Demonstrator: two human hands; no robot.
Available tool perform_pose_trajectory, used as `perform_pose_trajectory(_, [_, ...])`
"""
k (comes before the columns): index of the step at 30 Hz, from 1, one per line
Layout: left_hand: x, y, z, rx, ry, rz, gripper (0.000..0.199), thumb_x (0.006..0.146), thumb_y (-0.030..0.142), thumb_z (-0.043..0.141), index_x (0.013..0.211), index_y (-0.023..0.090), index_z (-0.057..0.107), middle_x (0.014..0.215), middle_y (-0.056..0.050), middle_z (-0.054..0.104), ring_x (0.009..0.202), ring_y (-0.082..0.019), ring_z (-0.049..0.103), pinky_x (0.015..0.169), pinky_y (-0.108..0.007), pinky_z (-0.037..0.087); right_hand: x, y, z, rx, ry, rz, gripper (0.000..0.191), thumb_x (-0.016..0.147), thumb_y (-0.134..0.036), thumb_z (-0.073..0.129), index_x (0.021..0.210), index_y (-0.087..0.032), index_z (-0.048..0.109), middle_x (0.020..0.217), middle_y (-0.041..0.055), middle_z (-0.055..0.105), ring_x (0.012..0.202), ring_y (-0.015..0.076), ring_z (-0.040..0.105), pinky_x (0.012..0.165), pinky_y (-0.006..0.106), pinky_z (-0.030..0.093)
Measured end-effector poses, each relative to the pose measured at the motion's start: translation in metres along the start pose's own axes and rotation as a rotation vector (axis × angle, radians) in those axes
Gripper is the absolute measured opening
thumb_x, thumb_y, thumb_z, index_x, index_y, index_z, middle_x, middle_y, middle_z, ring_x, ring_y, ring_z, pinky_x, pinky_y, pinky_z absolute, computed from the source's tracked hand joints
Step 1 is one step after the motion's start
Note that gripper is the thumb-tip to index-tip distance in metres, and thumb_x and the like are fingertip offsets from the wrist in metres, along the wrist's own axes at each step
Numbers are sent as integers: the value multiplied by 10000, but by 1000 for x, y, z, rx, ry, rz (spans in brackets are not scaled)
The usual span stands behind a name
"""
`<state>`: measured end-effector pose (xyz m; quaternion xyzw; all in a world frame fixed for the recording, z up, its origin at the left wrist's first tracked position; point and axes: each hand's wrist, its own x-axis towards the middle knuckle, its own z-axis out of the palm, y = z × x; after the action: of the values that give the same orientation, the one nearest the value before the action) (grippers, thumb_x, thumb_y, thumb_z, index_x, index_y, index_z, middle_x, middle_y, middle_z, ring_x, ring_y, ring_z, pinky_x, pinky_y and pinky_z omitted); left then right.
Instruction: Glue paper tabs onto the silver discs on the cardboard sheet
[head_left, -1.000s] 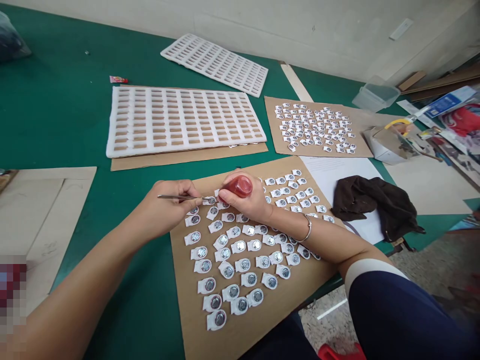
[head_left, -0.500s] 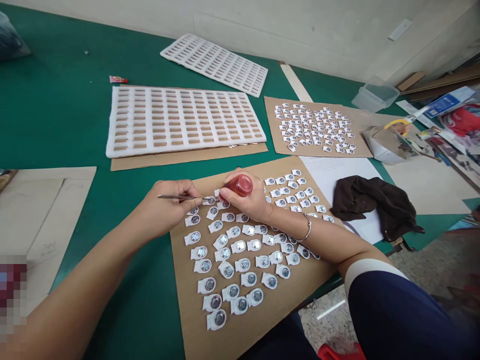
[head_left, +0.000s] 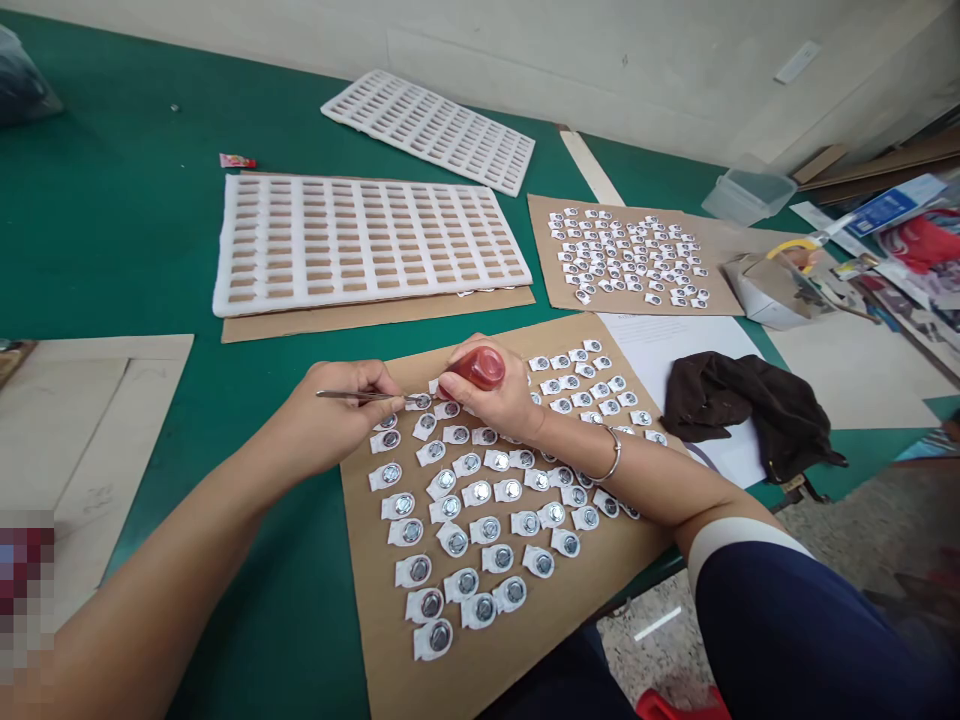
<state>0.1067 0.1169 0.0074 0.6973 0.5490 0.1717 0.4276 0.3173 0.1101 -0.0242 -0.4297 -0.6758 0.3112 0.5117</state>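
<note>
Our left hand [head_left: 334,415] pinches one slim metal tool [head_left: 346,395]; our right hand [head_left: 499,405] curls around one translucent red bottle [head_left: 484,368]. Below, over forty white tags with silver discs [head_left: 433,640] cover one brown cardboard sheet [head_left: 390,690], our right forearm [head_left: 645,475] hiding some. Beyond lie two white slotted panels [head_left: 298,240].

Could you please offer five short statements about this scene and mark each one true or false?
1. The left hand holds a thin metal tool. True.
2. The bottle in the right hand is green. False: it is red.
3. A bracelet is on the left arm. False: it is on the right arm.
4. White tags lie on the near cardboard. True.
5. The cloth is white. False: it is dark brown.
</note>
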Motion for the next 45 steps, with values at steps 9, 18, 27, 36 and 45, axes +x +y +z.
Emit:
perform_pose_trajectory(9, [0, 0, -1, 10, -12, -16, 262, 726, 468, 648, 696, 210, 624, 683, -9, 691, 641, -177, 617, 532, -244, 418, 0, 0, 0, -11, 26, -25, 187, 745, -340, 722, 774, -212, 588, 788, 13, 626, 727, 144, 613, 723, 325, 527])
perform_pose_trajectory(18, [1, 0, 0, -12, -5, -24, 271, 715, 472, 659, 700, 204, 625, 681, -11, 688, 622, -170, 605, 526, -242, 422, 0, 0, 0, -19, 30, -14, 210, 742, -380, 716, 780, -220, 587, 793, 11, 628, 721, 149, 613, 708, 334, 531])
perform_pose_trajectory(27, [1, 0, 0, -19, 6, -18, 284, 695, 480, 670, 692, 198, 633, 669, -19, 683, 606, -172, 600, 515, -242, 422, 0, -1, 0, -18, 24, -4, 204, 748, -379, 706, 776, -224, 576, 793, 9, 626, 737, 150, 616, 725, 334, 533])
perform_pose_trajectory(36, [1, 1, 0, -6, 6, 4, 276, 710, 469, 655, 689, 195, 621, 678, -20, 681, 617, -167, 593, 520, -238, 418, -1, 1, 0, -17, 32, 5, 198, 754, -383, 690, 783, -230, 568, 804, 11, 623, 742, 147, 607, 724, 333, 539])
perform_pose_trajectory(45, [0, -3, 0, -11, -5, 0, 276, 719, 472, 659, 706, 198, 624, 675, -14, 680, 610, -162, 589, 518, -239, 415, -1, 2, 0, -40, 16, 6, 187, 748, -364, 698, 784, -231, 571, 812, 8, 627, 739, 143, 614, 726, 321, 545])
